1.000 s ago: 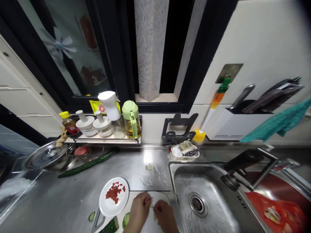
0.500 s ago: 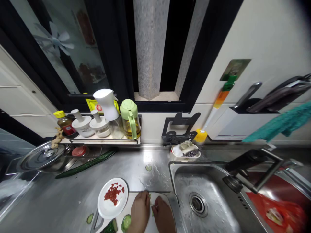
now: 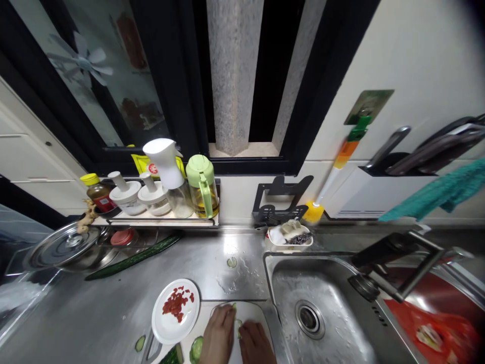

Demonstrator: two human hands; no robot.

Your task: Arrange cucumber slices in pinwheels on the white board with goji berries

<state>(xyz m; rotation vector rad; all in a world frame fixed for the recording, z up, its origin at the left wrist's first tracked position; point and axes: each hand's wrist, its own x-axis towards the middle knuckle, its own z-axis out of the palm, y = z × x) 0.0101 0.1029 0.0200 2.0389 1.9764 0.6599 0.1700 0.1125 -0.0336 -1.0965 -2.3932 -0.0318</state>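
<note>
At the bottom centre, my left hand [image 3: 219, 331] and my right hand [image 3: 256, 341] work close together over a white plate [image 3: 250, 309]. Fingers of my left hand are pressed together, with a sliver of green cucumber slice [image 3: 234, 306] at their tips. My right hand's fingers are also closed, pinching a thin pale-green cucumber slice [image 3: 239, 327]. The palms and most of what lies under them are hidden. Left of my left hand, a cut cucumber piece [image 3: 196, 349] lies beside a dark-skinned cucumber [image 3: 173, 355] on the cutting board [image 3: 206, 309]. A round plate [image 3: 159, 323] with red goji berries stands left.
The sink [image 3: 326, 283] lies to the right, its faucet [image 3: 382, 258] beyond. A whole cucumber [image 3: 132, 260] rests along the back left. Jars and an oil bottle [image 3: 204, 189] line a low shelf. A loose cucumber slice [image 3: 140, 343] lies on the steel counter [image 3: 102, 313].
My right hand has shifted slightly down and flattened, its fingers lower against the plate. My left hand has moved a little down and left. More green shows between the hands.
</note>
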